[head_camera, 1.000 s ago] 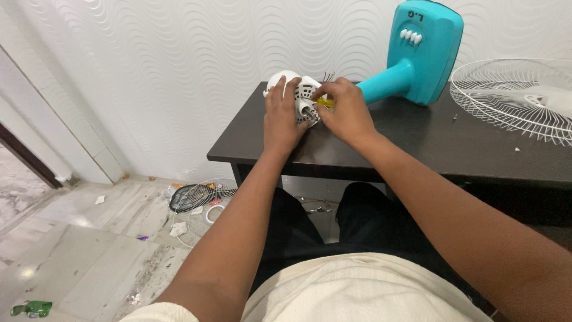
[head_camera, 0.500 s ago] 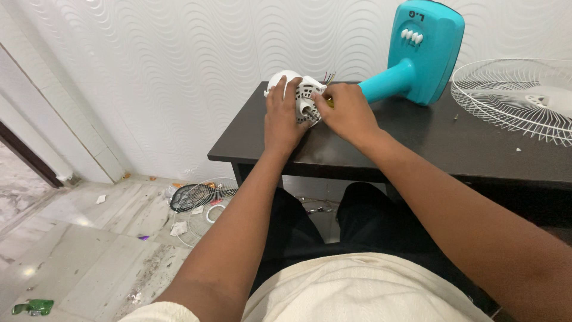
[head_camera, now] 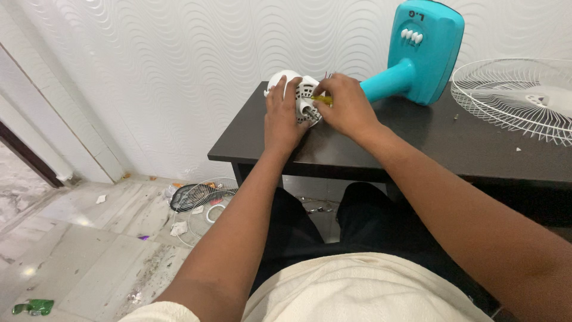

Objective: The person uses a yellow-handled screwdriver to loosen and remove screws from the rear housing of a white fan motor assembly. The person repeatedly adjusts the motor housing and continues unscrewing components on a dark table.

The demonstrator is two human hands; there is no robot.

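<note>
The surface (head_camera: 417,143) is dark brown, nearly black. On it, the fan stand (head_camera: 426,50) is bright turquoise with white buttons; to the stand's right lies a white wire grille (head_camera: 512,98). Left of the stand, the motor housing (head_camera: 304,98) is white and slotted, with a yellow tool (head_camera: 322,99) against it. Behind the stand, the wall (head_camera: 179,65) is white with wavy ripples.

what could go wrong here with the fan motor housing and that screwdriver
The white motor housing sits close to the dark table's left end, steadied only by the left hand; a hard push might slide it off. The right hand works a yellow-handled tool right beside the left fingers, so a slip could jab them.
</note>
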